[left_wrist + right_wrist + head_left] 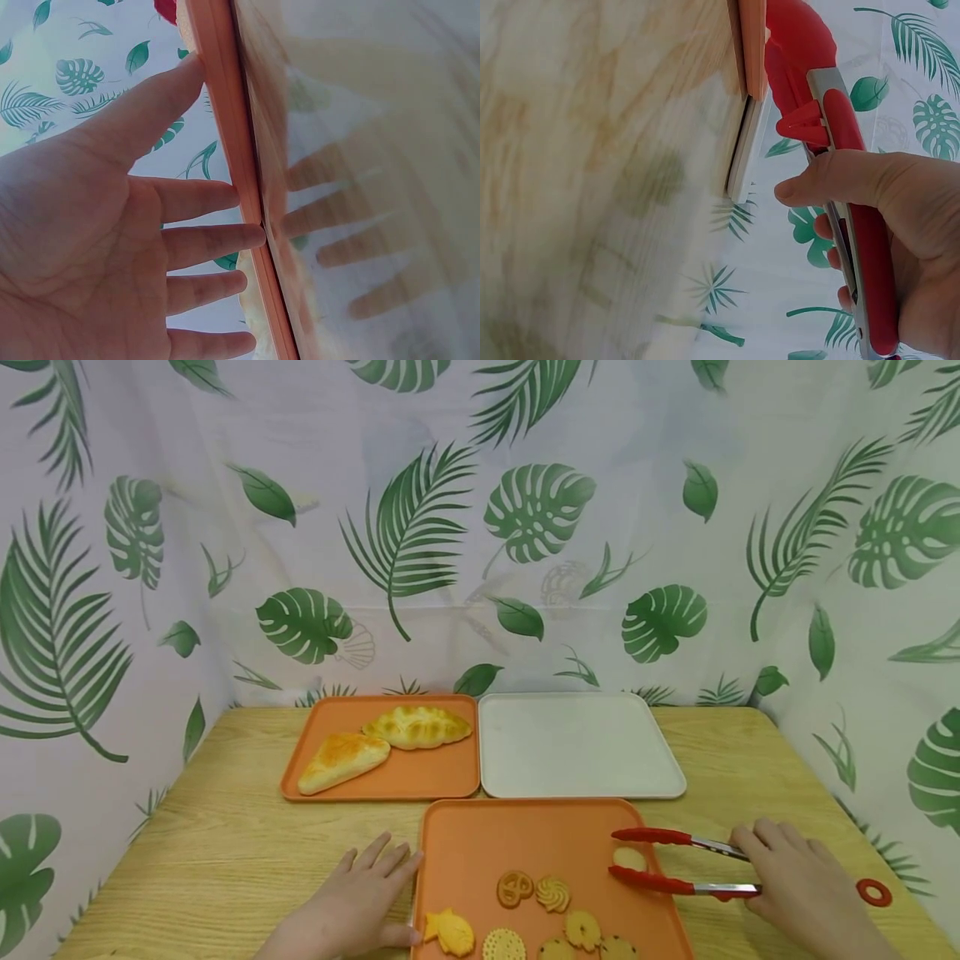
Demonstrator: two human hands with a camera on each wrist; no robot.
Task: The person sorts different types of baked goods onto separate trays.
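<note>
Here, two pastries (382, 742) are seen on the far orange tray (442, 777), beside one white tray (577, 747). The left hand (360, 902) is laid flat, fingers spread, touching the near orange tray's (525, 843) left edge. Seven cookies (553, 893) are counted in that tray. One pair of red tongs (675, 860) is gripped by the right hand (802, 885), tips open around a pale cookie (630, 858). One red ring (873, 892) is seen rightmost.

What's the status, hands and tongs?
Right hand grips tongs, tips open around pale cookie. Left hand flat against near orange tray. Nothing blocking.
</note>
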